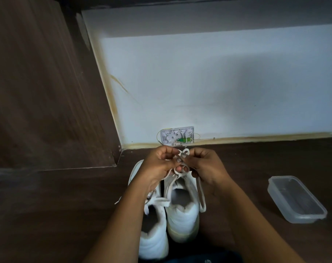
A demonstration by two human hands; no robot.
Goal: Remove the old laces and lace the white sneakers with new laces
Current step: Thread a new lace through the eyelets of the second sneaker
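Two white sneakers stand side by side on the dark wooden floor with their heels toward me, the left sneaker (153, 232) and the right sneaker (183, 215). A white lace (202, 198) runs from the right sneaker up to my hands and hangs in a loop beside the shoe. My left hand (159, 164) and my right hand (207, 166) meet above the right sneaker's toe end. Both pinch small loops of the lace between fingers and thumb. The left sneaker has loose lace ends (155, 201) lying across its opening.
A clear plastic container (296, 200) lies on the floor at the right. A white wall box (177, 135) with green parts sits low on the white wall just beyond my hands. A dark wooden panel (38, 82) rises at the left.
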